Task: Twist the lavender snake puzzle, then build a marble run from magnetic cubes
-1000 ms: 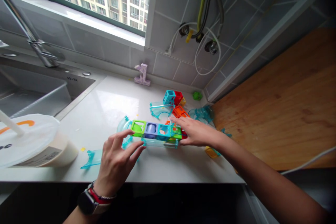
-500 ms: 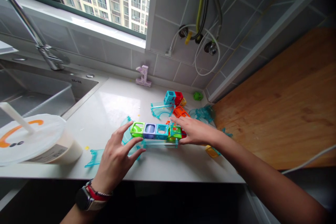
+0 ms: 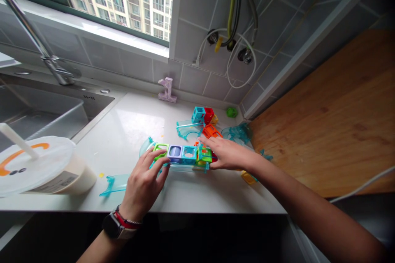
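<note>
A row of hollow cube blocks lies on the counter: a lime green cube (image 3: 160, 148) at the left end, then a lavender cube (image 3: 175, 153), a light blue cube (image 3: 189, 154) and a green cube with teal and red parts (image 3: 204, 155). My left hand (image 3: 147, 178) has its fingers closed over the lime cube, covering part of it. My right hand (image 3: 226, 154) grips the row's right end, where the fingers hide some of the red part. Along the row's near side runs a clear teal track piece (image 3: 185, 167). A curved teal piece (image 3: 146, 146) is beside the left end.
Behind the row stand blue and red cubes (image 3: 199, 114), an orange block (image 3: 211, 131) and clear teal tracks (image 3: 188, 130). A lidded drink cup (image 3: 74, 176), a teal track (image 3: 114, 185) and a sink (image 3: 101, 107) are leftward. A wooden board (image 3: 324, 131) stands at right.
My left hand has moved right and closed its spread fingers onto the lime green cube. My right hand stays at the row's right end. The view has shifted slightly.
</note>
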### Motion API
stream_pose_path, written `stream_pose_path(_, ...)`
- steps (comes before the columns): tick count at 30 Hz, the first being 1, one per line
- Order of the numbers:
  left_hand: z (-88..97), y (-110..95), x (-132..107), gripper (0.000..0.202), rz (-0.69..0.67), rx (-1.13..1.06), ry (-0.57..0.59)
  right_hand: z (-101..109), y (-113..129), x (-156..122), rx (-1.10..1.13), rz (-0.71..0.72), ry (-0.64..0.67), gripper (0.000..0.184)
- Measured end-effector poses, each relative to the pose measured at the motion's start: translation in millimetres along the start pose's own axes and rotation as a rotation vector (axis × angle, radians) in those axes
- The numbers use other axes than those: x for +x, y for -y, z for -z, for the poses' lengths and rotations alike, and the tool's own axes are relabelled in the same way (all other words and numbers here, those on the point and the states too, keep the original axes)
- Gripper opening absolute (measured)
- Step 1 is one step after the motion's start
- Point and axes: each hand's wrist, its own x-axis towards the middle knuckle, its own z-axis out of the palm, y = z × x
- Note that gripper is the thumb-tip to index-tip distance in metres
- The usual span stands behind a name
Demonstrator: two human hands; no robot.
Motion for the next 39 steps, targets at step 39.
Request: stream_pose_path(39,-14.2,-4.6,17.7,0.024,0.022,-0.007,-0.249,1.1,-8.5,7.3,-0.041,0.057,0.105,0.104)
